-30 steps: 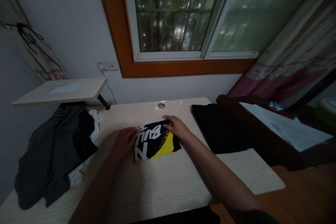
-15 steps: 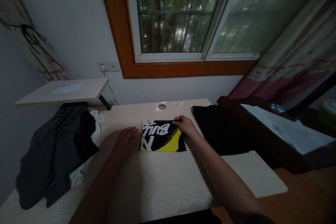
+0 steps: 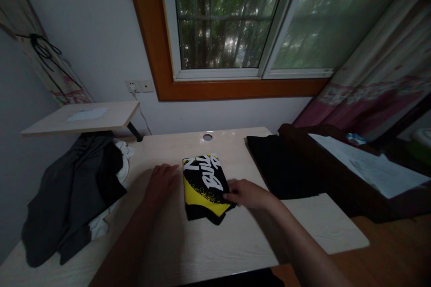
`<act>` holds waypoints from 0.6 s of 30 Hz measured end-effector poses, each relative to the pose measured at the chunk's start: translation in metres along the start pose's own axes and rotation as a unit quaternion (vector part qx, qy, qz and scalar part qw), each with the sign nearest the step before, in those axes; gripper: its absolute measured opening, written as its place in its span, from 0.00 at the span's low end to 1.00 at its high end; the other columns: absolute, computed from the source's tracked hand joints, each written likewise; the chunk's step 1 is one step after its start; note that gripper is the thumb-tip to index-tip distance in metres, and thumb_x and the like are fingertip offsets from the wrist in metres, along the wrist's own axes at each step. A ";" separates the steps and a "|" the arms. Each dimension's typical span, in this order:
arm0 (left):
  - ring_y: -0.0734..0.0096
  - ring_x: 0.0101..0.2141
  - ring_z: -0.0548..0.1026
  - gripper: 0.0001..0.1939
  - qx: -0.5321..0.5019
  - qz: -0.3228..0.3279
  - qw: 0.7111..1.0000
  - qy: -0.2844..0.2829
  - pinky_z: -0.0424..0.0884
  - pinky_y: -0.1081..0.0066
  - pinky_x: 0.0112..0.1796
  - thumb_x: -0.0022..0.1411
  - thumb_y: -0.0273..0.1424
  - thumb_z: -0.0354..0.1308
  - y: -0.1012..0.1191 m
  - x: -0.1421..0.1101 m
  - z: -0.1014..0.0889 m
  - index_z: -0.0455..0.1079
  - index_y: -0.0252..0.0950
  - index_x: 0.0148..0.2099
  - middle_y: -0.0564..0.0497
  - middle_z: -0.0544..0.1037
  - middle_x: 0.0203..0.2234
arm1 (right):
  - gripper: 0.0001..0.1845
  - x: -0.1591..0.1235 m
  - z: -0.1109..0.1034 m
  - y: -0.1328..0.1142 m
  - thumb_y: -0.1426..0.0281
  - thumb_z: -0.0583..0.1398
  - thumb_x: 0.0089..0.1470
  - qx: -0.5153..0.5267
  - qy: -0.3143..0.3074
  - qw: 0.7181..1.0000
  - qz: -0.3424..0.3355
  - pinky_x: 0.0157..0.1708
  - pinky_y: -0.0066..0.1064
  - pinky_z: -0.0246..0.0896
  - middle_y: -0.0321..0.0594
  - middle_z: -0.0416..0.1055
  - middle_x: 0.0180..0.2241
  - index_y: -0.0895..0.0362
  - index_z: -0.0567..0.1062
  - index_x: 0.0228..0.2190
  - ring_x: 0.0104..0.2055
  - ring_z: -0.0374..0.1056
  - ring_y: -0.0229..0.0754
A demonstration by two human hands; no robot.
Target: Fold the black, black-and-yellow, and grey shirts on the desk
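Folded cloth (black-yellow, white letters) on bench is clamped at its right edge in grip of right hand; left hand is placed just beside, grip apart.

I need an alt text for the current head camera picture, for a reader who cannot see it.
A right hand pinches the edge of a folded, white-lettered black-and-yellow garment on a pale desk; the left hand is beside it, apart. Grey clothing lies heaped at left, black fabric at right; a window is behind.
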State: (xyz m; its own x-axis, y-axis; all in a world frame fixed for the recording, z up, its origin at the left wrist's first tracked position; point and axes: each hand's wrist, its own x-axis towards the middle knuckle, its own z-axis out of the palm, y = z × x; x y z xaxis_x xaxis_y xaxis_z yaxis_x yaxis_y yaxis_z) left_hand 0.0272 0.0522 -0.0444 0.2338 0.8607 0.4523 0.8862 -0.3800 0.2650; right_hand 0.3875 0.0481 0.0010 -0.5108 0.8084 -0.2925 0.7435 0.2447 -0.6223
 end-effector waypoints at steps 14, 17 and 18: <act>0.54 0.58 0.68 0.24 -0.078 -0.006 0.996 -0.048 0.65 0.51 0.60 0.71 0.38 0.50 0.006 0.000 0.008 0.65 0.42 0.67 0.45 0.76 0.57 | 0.29 0.055 0.028 -0.008 0.60 0.63 0.58 0.024 0.246 0.969 0.023 0.53 0.39 0.63 0.51 0.73 0.53 0.56 0.71 0.59 0.53 0.71 0.51; 0.55 0.60 0.67 0.26 -0.096 -0.008 0.994 -0.057 0.64 0.51 0.61 0.71 0.38 0.50 0.008 0.000 0.008 0.61 0.42 0.69 0.45 0.73 0.60 | 0.30 0.061 0.035 -0.019 0.62 0.62 0.59 0.018 0.250 0.968 0.010 0.57 0.41 0.62 0.54 0.71 0.57 0.58 0.68 0.61 0.57 0.69 0.54; 0.55 0.60 0.67 0.27 -0.104 -0.011 0.993 -0.056 0.64 0.52 0.61 0.72 0.38 0.51 0.008 0.000 0.007 0.59 0.41 0.70 0.44 0.72 0.61 | 0.30 0.063 0.037 -0.022 0.62 0.62 0.59 0.019 0.250 0.968 0.004 0.57 0.41 0.62 0.54 0.71 0.57 0.58 0.68 0.61 0.58 0.69 0.54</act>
State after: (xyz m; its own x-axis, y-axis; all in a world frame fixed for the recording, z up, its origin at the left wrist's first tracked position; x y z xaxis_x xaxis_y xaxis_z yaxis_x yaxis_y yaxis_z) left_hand 0.0369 0.0517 -0.0483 0.2678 0.8977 0.3499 0.7928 -0.4116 0.4495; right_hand 0.3227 0.0741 -0.0310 -0.2255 0.9706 0.0845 0.7255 0.2252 -0.6503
